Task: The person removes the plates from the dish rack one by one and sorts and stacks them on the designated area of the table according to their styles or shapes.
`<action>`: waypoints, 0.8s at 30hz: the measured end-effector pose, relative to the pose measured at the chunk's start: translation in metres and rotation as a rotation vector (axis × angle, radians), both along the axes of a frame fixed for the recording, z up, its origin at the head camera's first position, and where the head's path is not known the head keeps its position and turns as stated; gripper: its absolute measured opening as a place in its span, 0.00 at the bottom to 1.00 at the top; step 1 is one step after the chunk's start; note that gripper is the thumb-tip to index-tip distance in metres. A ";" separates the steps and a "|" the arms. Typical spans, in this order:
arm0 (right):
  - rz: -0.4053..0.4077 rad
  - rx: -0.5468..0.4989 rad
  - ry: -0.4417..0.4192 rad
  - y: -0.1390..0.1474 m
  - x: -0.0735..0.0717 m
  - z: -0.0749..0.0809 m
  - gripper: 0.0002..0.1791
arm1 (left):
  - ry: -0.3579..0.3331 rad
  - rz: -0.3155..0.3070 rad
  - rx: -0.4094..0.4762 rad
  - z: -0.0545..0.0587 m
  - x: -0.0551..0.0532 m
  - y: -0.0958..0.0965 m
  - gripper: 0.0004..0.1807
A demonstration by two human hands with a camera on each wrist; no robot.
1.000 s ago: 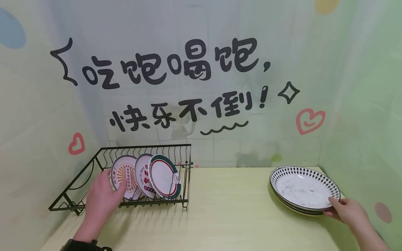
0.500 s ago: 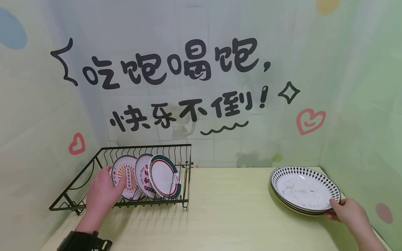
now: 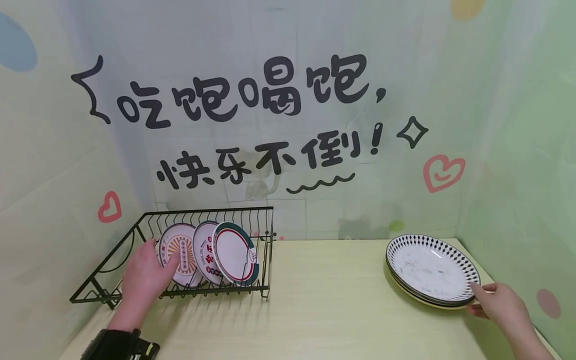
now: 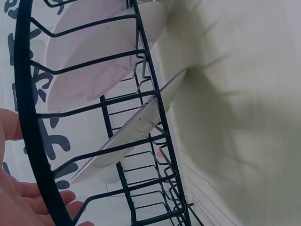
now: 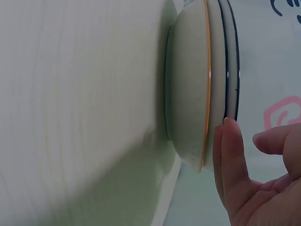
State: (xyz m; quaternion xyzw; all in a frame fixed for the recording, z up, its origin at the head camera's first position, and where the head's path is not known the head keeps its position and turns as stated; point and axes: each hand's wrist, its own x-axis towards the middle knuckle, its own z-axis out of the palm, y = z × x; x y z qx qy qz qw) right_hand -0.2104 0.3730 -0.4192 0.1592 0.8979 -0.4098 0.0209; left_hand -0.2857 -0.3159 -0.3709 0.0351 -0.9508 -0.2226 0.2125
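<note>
My left hand (image 3: 146,275) hovers over the front left of a black wire dish rack (image 3: 265,289), its thumb overlapping the leftmost patterned plate (image 3: 173,240). In the left wrist view, the fingers (image 4: 66,203) are loosely bent beside the rack's thick bar, with no plate between them and the thumb. On the right, my right hand (image 3: 501,302) is at the near right rim of a stack of white plates (image 3: 432,270) whose top one has a diamond-patterned rim. The right wrist view shows straight fingers (image 5: 230,160) at the dark rims and the thumb apart from them.
Two more plates lean in the rack, one with red lettering (image 3: 209,255) and one with a green and red border (image 3: 234,255). A pale wooden table (image 3: 324,300) carries everything. Printed cloth walls stand behind and at both sides; the right wall (image 3: 531,200) is close to my right hand.
The top plate in the right stack has shifted left, its right edge now lying farther from my right hand's wrist. The left hand and the plates in the rack stay nearly still.
</note>
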 end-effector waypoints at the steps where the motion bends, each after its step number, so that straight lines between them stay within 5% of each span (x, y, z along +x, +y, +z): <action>1: -0.001 0.009 0.009 -0.001 0.001 0.002 0.38 | -0.004 0.000 0.000 0.000 0.000 0.000 0.42; 24: 0.006 0.252 0.207 -0.018 0.002 0.029 0.37 | -0.109 -0.032 0.022 0.002 -0.015 -0.005 0.42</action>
